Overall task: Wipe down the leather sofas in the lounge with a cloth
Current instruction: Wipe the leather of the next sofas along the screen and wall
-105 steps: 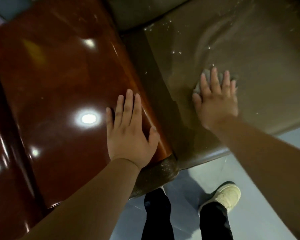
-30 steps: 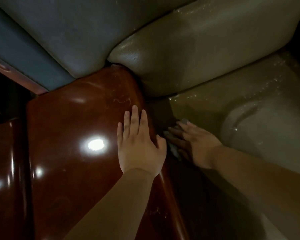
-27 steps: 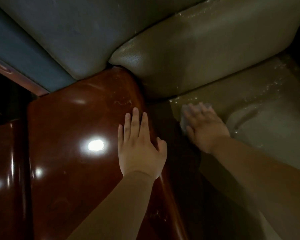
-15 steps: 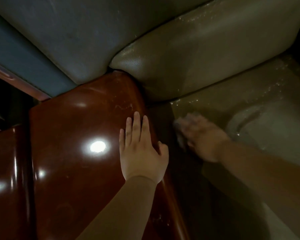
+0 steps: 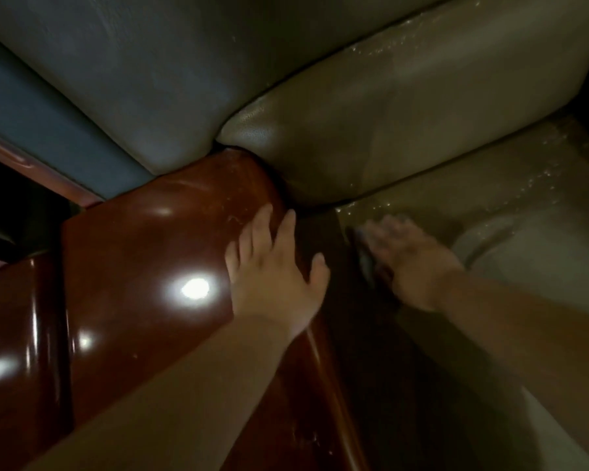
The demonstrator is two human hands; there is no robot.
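1. Glossy red-brown wood fills the near left: the armrest runs from 7 o'clock up toward the centre and carries bright light reflections on its polish.
2. A second polished wooden piece lies just beside it at 8 o'clock, parted from it by a dark groove.
3. From 6 o'clock a bare forearm reaches up to the left hand, which rests flat on the armrest's inner edge, fingers straight and slightly spread, thumb out to the right. It holds nothing.
4. From 4 o'clock the other forearm comes in to the right hand, just right of centre. It is blurred. Its fingers lie spread and roughly straight, pressing down on the cloth.
5. Of the cloth only a pale grey edge shows, at the hand's left side near the fingertips; the rest is hidden under the palm. It lies on the seat, in the near-left corner close to the dark gap between armrest and seat.
6. Olive-brown leather covers the seat, which spreads from the centre toward 3 o'clock, with small shiny specks scattered on it.
7. Behind it, at 1 o'clock, the backrest in the same leather meets the seat along a dark seam.
8. Farthest off, from 10 to 12 o'clock, sits a grey-blue cushion, touching the armrest's far end.
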